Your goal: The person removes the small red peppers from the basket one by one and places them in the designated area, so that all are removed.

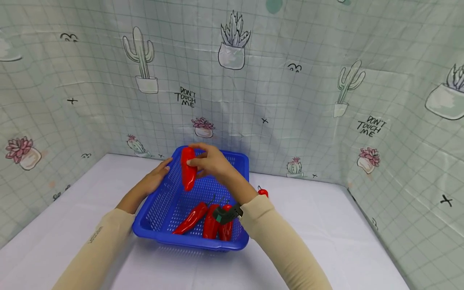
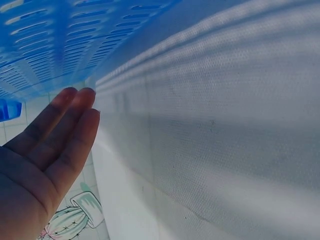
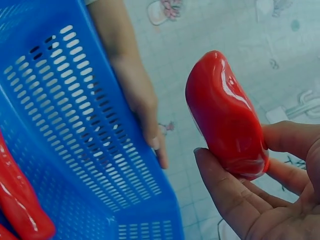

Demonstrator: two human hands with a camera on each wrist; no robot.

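Above a blue plastic basket (image 1: 188,240), my right hand (image 1: 212,161) pinches a glossy red chili pepper (image 1: 188,171) between thumb and fingers. The right wrist view shows the same pepper (image 3: 227,117) raised near the basket's rim. My left hand (image 1: 156,179) lies along the basket's left side, and its fingers (image 2: 65,135) look fairly straight in the left wrist view. Several red chili peppers (image 1: 192,218) lie on the basket floor at the near end. My right forearm and a dark wristwatch (image 1: 226,214) partly hide them.
A further red pepper (image 1: 263,192) with a dark stem sits on the white tabletop (image 1: 304,225) right of the basket, partly hidden behind the forearm. A curtain (image 1: 261,92) printed with cacti hangs behind and along both sides of the table.
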